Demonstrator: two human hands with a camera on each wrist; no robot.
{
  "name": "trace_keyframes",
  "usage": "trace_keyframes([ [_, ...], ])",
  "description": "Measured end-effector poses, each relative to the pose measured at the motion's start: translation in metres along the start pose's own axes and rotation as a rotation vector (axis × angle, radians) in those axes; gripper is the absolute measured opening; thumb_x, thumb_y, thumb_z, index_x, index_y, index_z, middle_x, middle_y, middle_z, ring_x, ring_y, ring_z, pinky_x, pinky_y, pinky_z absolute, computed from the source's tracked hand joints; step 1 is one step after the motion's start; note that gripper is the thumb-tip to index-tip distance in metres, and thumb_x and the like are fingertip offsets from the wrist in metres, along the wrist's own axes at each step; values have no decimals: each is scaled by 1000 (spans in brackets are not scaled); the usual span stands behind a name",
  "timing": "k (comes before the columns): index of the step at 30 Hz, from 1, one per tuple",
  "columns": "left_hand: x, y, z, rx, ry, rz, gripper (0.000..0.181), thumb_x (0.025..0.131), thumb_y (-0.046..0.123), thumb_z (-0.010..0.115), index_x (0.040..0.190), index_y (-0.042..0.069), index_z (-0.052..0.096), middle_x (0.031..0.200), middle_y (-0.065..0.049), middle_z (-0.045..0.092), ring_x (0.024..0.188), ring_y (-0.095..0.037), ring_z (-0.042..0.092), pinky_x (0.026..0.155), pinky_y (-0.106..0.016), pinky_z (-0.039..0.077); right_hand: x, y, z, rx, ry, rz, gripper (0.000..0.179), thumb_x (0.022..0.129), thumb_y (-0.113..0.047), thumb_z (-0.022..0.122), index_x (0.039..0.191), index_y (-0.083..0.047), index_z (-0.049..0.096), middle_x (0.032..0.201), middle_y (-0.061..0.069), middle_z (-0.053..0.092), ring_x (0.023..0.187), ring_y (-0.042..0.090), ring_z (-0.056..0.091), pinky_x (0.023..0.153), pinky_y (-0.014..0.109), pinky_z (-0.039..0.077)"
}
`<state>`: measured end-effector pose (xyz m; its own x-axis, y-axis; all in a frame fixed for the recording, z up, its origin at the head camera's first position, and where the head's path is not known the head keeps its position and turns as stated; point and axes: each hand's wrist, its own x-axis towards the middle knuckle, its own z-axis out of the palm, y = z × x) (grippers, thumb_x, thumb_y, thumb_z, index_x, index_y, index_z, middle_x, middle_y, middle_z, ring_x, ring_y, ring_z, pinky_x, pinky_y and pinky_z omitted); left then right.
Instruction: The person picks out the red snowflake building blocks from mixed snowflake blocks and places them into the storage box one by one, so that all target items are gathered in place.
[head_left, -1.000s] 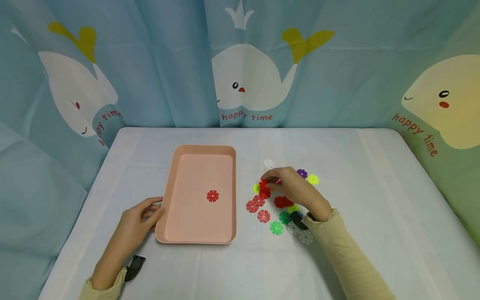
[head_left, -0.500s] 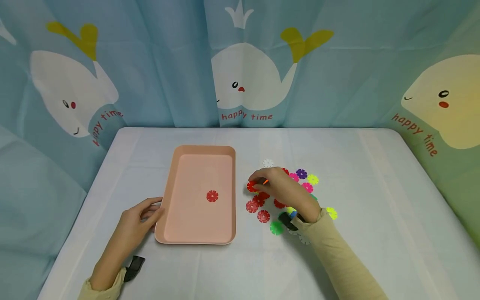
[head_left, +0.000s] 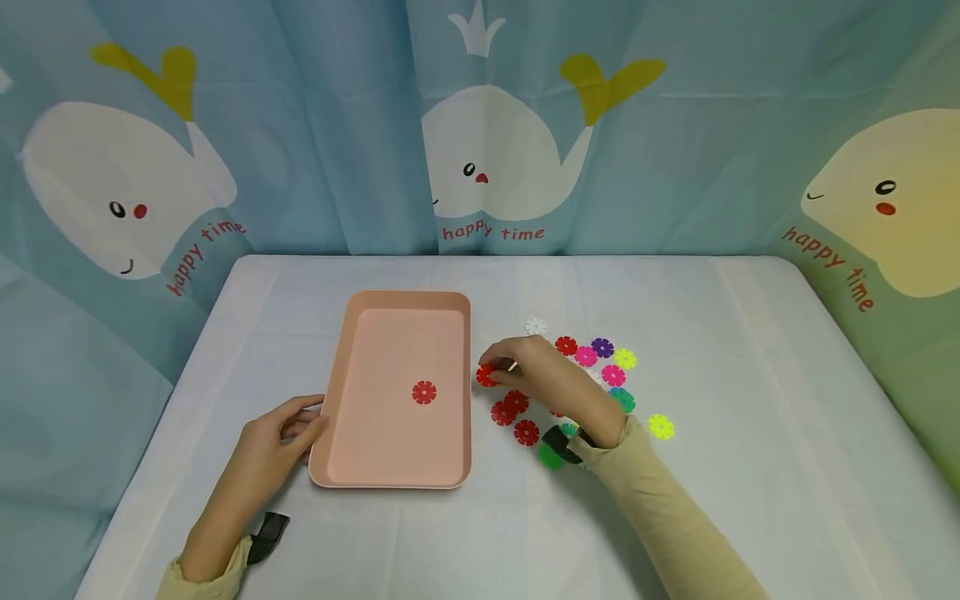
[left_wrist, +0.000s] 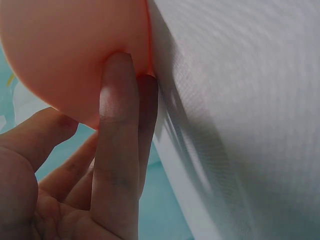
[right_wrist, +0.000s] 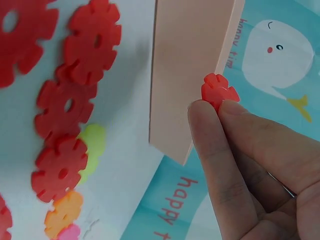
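My right hand [head_left: 551, 379] pinches a red snowflake disc [right_wrist: 218, 91] between thumb and index finger, just off the right rim of a pink tray [head_left: 375, 450]. One red disc [head_left: 423, 392] lies flat inside that tray. At the tray's left side, my left hand [head_left: 270, 454] holds the edge. In the left wrist view, its fingers [left_wrist: 119, 95] press against the tray's outer wall, with the thumb near the rim. Below the right hand lie several red discs [head_left: 527, 432], some overlapping. The right hand and forearm partly cover the pile.
Loose discs spread right of the tray: a white one [head_left: 536, 326], a purple one [head_left: 602, 347], pink [head_left: 613, 376], a teal one [head_left: 622, 400], yellow [head_left: 661, 427] and a green one [head_left: 551, 456]. A whale-print curtain [head_left: 360, 167] hangs behind the white table [head_left: 750, 375].
My right hand has moved left from the pile to the tray's right rim, carrying the red disc. More discs now show behind it. The left hand and tray have stayed put.
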<state>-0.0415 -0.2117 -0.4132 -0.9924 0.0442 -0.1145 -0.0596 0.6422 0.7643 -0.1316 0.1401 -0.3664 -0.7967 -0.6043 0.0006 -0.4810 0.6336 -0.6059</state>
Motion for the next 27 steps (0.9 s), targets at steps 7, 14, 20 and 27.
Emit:
trace_keyframes([
  [7,1,0,0,-11,-2,-1,41,100,24,62,136,5,58,112,-14,70,96,-23,71,68,-21,56,5,-7,4,12,-20,-6,28,85,-3,77,113,-2,73,103,6,74,91,17,70,82,28,58],
  [14,2,0,0,-10,-3,-10,42,100,25,62,137,5,58,113,-13,71,94,-20,71,68,-22,56,8,-14,8,12,-16,-16,27,85,-4,77,112,-2,73,103,7,74,92,17,70,82,27,58],
  [20,1,-1,0,-4,3,-3,42,100,26,62,136,6,58,112,-12,71,94,-20,71,68,-21,55,12,-22,11,1,-23,-23,24,86,-5,77,110,-3,74,101,5,74,92,16,70,83,27,58],
  [27,2,-2,1,-11,8,9,41,100,25,63,135,5,59,111,-13,71,93,-19,71,67,-22,56,16,-25,16,4,-38,-26,23,87,-5,76,110,-3,73,102,5,73,94,16,70,85,27,57],
])
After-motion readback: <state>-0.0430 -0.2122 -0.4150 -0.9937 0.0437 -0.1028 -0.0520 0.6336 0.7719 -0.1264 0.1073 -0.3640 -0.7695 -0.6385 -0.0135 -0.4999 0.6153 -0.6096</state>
